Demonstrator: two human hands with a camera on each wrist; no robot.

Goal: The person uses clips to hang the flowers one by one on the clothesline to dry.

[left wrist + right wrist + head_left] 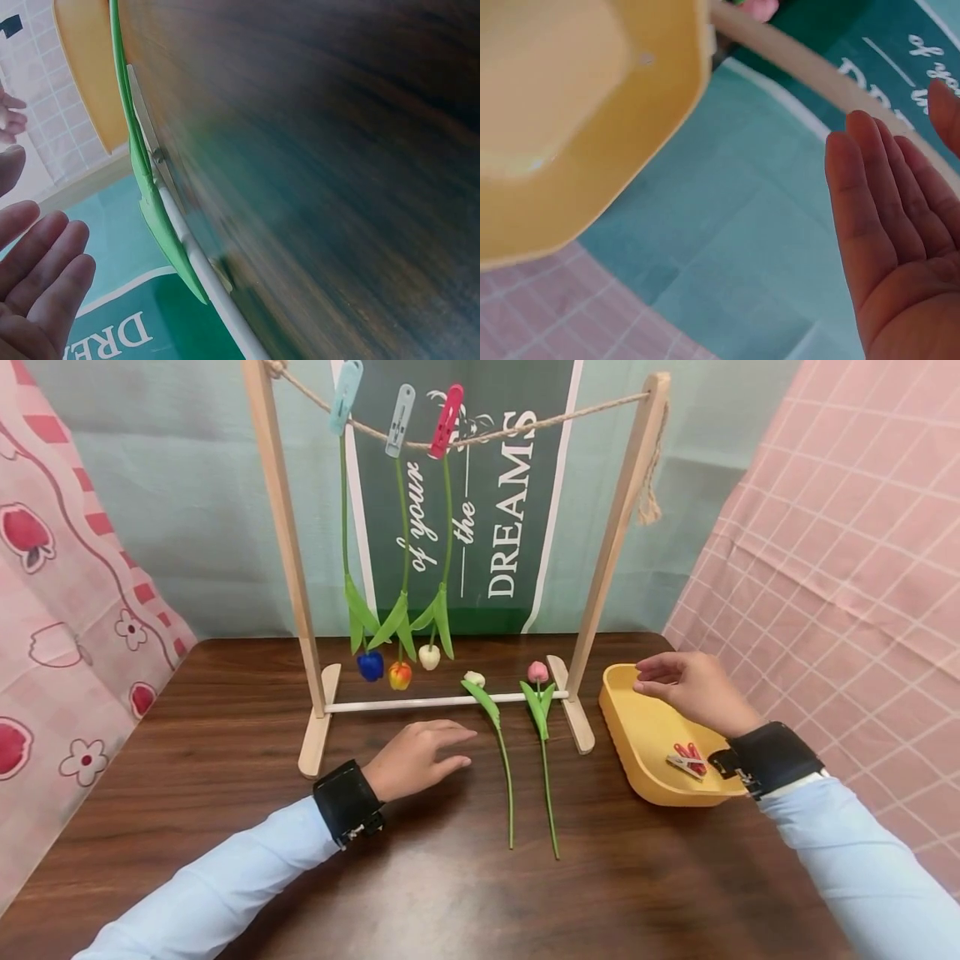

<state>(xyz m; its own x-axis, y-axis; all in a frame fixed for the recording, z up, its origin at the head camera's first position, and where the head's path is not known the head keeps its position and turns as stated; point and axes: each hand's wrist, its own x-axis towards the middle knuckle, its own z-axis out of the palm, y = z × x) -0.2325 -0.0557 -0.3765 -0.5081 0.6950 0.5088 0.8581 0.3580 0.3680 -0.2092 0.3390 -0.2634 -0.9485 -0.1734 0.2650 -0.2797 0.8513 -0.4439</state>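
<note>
In the head view my left hand (418, 760) hovers low over the table, fingers stretched toward a white tulip (491, 714) lying there. A pink tulip (542, 710) lies to the right of it. Nothing is in this hand; the left wrist view shows its fingers loosely bent beside a green leaf (161, 217). My right hand (693, 689) is above the yellow basket (626, 752), also holding nothing, and the right wrist view shows its fingers extended. Inside the basket are several red and pale clothespins (690, 762).
A wooden rack (288, 543) carries a rope (570, 415). From it hang blue, orange and white tulips, heads down, under a light blue clothespin (346, 397), a grey-blue clothespin (401, 420) and a red clothespin (447, 422). A white bar (405, 702) joins the rack's feet.
</note>
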